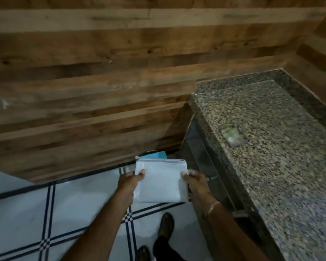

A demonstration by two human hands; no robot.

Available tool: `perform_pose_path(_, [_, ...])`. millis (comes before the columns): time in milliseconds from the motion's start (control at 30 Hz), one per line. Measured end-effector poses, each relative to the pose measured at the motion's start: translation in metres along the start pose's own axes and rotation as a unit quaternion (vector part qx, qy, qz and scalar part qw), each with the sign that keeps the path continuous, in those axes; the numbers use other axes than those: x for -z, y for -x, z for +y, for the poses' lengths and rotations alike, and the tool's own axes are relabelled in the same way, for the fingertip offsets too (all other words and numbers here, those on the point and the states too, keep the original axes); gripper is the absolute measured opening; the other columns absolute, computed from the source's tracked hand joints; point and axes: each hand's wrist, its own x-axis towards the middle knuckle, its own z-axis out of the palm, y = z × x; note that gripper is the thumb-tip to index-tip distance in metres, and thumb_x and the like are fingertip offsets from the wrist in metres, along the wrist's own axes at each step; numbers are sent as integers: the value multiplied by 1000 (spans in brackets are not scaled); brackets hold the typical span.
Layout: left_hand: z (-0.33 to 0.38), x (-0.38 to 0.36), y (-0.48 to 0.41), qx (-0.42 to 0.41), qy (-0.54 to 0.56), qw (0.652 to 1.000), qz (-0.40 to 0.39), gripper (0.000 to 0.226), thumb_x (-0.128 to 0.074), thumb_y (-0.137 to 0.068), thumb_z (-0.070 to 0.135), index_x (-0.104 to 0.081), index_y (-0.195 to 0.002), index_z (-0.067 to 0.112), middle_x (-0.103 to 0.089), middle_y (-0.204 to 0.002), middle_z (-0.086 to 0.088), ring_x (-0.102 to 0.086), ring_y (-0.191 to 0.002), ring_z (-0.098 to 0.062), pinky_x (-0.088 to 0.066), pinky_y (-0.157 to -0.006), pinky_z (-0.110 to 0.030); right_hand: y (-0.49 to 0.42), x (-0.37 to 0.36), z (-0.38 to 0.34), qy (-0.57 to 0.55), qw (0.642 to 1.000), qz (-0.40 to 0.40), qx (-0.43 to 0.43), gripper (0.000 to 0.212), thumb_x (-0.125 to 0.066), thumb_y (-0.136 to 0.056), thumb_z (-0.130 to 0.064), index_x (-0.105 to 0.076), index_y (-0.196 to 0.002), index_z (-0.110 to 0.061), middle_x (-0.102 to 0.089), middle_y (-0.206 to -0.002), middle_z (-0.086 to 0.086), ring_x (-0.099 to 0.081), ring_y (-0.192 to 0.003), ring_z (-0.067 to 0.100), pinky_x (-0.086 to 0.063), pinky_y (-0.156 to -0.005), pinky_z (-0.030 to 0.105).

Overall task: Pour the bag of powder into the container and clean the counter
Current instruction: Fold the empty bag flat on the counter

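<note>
bag [161, 180]: flat, white, see-through-ish plastic pouch with a pale zip strip along the top edge; pretty evenly filled with white powder, no bulge

where it's at: held out over the tiled floor [79, 202], just left of the granite counter [267, 147], not resting on anything

left hand [129, 182]: closed on the bag's left edge, thumb laid on top

right hand [195, 182]: clamped on the right edge the same way, thin bracelet [212, 207] seen at the wrist

hard to make out: a greenish smudge [231, 135] on the counter, too blurred to call; a blue thing [154, 154] behind the bag, mostly hidden

cut off: counter runs out of frame at right, feet only partly seen
</note>
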Motion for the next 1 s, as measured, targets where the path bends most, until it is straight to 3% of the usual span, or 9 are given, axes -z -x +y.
perform_pose_path(133, [-15,18,-52,45,41,992,112,49,-85,-79,41,-73,-110,5,-74,-109,-16,-72,-95,-36,-59,-92,-49,-74,-37,3,45,998,-17,-44,16,-66,-98,-5,-70,-85,-13,-70,-84,5,-66,-79,21,-58,-61,23])
perform_pose_path(200, [-29,25,-86,79,74,983,146,41,-81,-85,37,-72,-108,4,-73,-104,-16,-71,-93,-36,-59,-91,-51,-121,-54,17,71,995,-8,-68,17,-64,-99,-6,-70,-87,-16,-72,-86,7,-66,-71,15,-52,-49,15])
perform_pose_path(300, [-48,36,-134,117,104,973,171,38,-81,-83,46,-69,-98,13,-71,-107,-13,-69,-98,-36,-57,-92,-53,-176,-72,55,112,984,-25,-138,13,-60,-101,-8,-71,-108,-6,-72,-106,19,-65,-73,17,-53,-57,23])
perform_pose_path(433, [-86,37,-212,139,128,969,162,50,-84,-75,51,-68,-107,16,-69,-124,-15,-67,-110,-39,-53,-98,-60,-242,-94,124,210,958,-43,-189,8,-69,-98,-19,-67,-91,-16,-68,-106,14,-69,-95,29,-62,-87,43])
perform_pose_path(567, [-126,28,-294,154,153,963,157,44,-74,-89,39,-62,-118,9,-67,-124,-16,-66,-108,-37,-53,-99,-58,-316,-125,220,278,939,-51,-196,51,-80,-89,-32,-64,-131,-9,-65,-137,13,-63,-125,32,-52,-107,45])
perform_pose_path(700, [-172,26,-362,196,177,954,145,38,-66,-96,32,-57,-125,10,-64,-124,-13,-64,-98,-31,-52,-83,-51,-385,-159,288,311,929,-68,-189,64,-81,-88,-30,-55,-143,-8,-60,-143,17,-56,-132,36,-47,-105,34])
perform_pose_path(800, [-203,28,-400,222,191,946,138,48,-66,-95,37,-56,-133,9,-64,-129,-11,-62,-111,-33,-53,-80,-49,-435,-176,333,352,920,-55,-165,71,-78,-86,-32,-50,-147,-8,-56,-145,20,-51,-137,43,-47,-110,48])
perform_pose_path(900, [-223,22,-425,217,224,942,126,51,-62,-96,35,-53,-139,9,-62,-137,-13,-65,-105,-28,-52,-82,-50,-456,-183,349,393,905,-51,-154,64,-73,-91,-34,-52,-147,-11,-58,-145,20,-52,-134,43,-47,-109,48])
perform_pose_path(1000, [-228,13,-440,233,237,936,120,47,-59,-100,28,-49,-143,9,-61,-132,-13,-63,-106,-29,-53,-68,-45,-443,-175,339,353,928,3,-115,46,-67,-97,-29,-57,-137,-9,-67,-133,19,-61,-125,41,-49,-100,45])
